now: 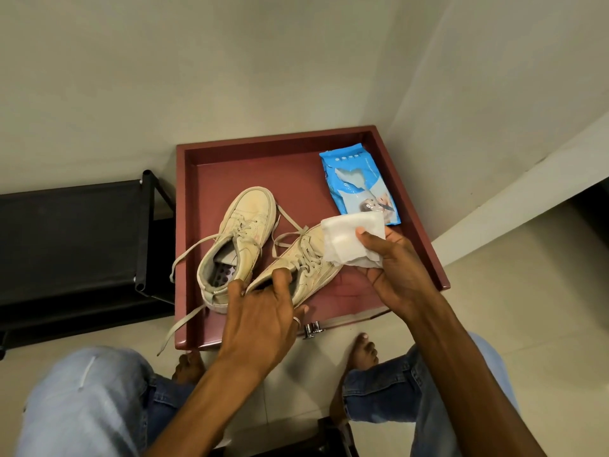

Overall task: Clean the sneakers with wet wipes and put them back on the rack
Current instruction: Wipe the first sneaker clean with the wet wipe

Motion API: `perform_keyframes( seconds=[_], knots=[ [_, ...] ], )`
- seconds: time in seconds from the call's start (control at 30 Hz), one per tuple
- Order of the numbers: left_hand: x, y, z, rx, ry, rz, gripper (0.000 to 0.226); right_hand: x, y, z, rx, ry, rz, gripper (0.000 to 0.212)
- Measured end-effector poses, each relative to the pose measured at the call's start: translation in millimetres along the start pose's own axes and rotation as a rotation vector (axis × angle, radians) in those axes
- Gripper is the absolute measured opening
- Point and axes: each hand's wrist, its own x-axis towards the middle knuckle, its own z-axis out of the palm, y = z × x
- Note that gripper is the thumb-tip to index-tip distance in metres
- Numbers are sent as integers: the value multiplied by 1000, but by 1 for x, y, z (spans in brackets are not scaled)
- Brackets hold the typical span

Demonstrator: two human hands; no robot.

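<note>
Head view: sneaker readied for wiping.
Left hand (260,319) grips the near sneaker (314,263) by its collar, apparently to steady it. Right hand (393,268) pinches a wet wipe (351,242) over its toe. The other sneaker (242,239) lies alongside in the red tray (263,173), beside the rack (72,232).

A: How many sneakers (242,232) are there?
B: Two. Also one white wipe (349,239), one blue pack of wipes (359,183), one red tray (263,169) and one black rack (66,232).
A: And bare feet (364,352)?
B: Two as well.
</note>
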Motion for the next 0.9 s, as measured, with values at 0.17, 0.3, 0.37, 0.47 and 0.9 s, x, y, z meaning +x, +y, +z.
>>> perform_keyframes(
  seconds=[0.17, 0.3, 0.37, 0.47, 0.9],
  knots=[
    [7, -16, 7, -220, 32, 78, 31, -4, 3, 6, -17, -34, -8, 24],
    [20, -23, -4, -592, 47, -49, 39, -11, 3, 12, -36, -24, -77, 23],
    [26, -31, -11, -784, -64, -128, 39, -17, 2, 12, -60, -8, -136, 23],
    [31, -44, -13, -1101, -190, -143, 41, -26, -1, 10, -218, 12, -275, 17],
    [33, -42, -3, -1304, -215, -154, 28, -52, 26, 7, -890, 186, -591, 32]
  ],
)
